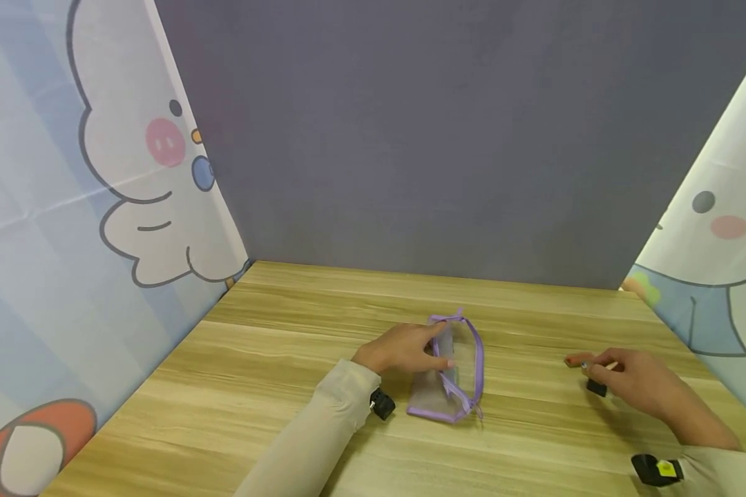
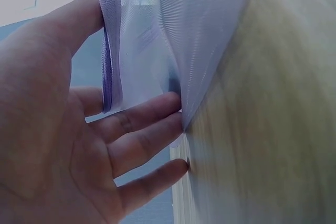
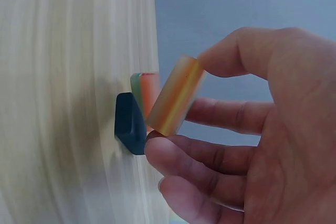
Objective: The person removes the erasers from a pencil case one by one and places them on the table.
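**Striped block (image 3: 177, 98) pinched, mesh bag (image 1: 427, 400) at nine o'clock!**

Here's the right hand (image 1: 643, 386), block nipped between thumb and fingers, above the wooden table (image 1: 255, 373)! Near it, a dark block (image 3: 128, 124), with an orange-and-green block (image 3: 147, 90) at the dark one's eleven o'clock. Across to the bag's ten o'clock: the left hand (image 1: 404, 347), fingers spread, thumb and forefinger apart on the purple rim (image 1: 479, 359), other fingertips against the mesh!
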`<move>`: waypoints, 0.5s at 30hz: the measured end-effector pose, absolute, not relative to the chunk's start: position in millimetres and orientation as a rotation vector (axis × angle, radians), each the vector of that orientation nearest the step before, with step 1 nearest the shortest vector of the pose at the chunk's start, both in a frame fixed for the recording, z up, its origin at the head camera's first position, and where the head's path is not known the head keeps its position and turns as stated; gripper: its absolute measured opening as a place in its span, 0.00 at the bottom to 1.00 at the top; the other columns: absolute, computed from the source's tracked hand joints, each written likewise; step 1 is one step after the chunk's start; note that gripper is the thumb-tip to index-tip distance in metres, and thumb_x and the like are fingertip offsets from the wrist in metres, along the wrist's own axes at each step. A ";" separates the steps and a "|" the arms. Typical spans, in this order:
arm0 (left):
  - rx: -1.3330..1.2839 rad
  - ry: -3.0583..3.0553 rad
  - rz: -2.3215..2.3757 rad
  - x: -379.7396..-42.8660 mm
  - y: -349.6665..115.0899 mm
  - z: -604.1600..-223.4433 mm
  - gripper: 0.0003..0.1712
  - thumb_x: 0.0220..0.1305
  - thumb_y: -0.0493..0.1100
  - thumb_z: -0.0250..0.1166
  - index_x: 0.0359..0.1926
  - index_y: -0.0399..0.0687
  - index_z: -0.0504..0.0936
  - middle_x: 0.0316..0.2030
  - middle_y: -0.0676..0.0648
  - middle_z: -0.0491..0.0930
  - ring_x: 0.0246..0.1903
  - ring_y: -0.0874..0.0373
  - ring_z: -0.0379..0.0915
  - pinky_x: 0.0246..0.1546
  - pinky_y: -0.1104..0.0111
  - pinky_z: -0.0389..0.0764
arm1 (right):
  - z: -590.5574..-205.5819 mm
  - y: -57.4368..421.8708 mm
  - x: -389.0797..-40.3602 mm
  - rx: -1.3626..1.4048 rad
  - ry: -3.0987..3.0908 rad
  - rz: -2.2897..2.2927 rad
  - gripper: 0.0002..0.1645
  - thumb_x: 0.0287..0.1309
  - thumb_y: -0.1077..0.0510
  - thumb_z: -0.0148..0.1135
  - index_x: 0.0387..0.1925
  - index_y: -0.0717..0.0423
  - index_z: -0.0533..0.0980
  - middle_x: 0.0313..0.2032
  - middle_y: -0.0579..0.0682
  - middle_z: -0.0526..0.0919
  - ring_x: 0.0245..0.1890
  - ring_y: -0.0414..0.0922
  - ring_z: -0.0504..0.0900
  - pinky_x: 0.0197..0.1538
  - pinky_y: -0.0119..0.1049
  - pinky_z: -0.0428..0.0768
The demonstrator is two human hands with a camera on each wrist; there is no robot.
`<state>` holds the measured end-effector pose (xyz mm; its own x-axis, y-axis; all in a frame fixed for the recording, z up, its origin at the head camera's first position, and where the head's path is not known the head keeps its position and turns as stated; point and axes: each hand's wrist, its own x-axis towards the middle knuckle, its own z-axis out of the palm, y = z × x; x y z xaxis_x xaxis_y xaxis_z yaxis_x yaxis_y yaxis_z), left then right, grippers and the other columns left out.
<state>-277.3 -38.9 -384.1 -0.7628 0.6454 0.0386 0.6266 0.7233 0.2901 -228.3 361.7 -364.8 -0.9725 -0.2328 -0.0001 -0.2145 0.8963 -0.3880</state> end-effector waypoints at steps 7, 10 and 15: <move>1.036 2.832 0.485 -277.7 -39.2 -381.7 0.49 0.66 0.71 0.57 0.79 0.53 0.56 0.67 0.50 0.72 0.60 0.60 0.72 0.59 0.67 0.72 | -365.5 365.7 -230.2 -0.344 2.982 -0.594 0.24 0.73 0.46 0.55 0.45 0.66 0.81 0.39 0.58 0.85 0.36 0.52 0.83 0.33 0.46 0.79; 1.027 2.829 0.491 -277.4 -39.8 -380.5 0.49 0.66 0.71 0.57 0.79 0.53 0.56 0.66 0.50 0.73 0.59 0.61 0.73 0.58 0.67 0.73 | -365.6 365.6 -230.5 -0.321 2.959 -0.593 0.24 0.73 0.45 0.55 0.44 0.63 0.81 0.35 0.52 0.85 0.33 0.48 0.82 0.31 0.43 0.77; 1.022 2.835 0.480 -278.4 -40.2 -381.8 0.49 0.67 0.71 0.56 0.79 0.54 0.56 0.66 0.50 0.73 0.59 0.60 0.73 0.58 0.67 0.72 | -365.6 363.2 -228.8 -0.332 2.962 -0.626 0.21 0.72 0.45 0.55 0.40 0.58 0.82 0.27 0.46 0.82 0.27 0.44 0.77 0.29 0.40 0.73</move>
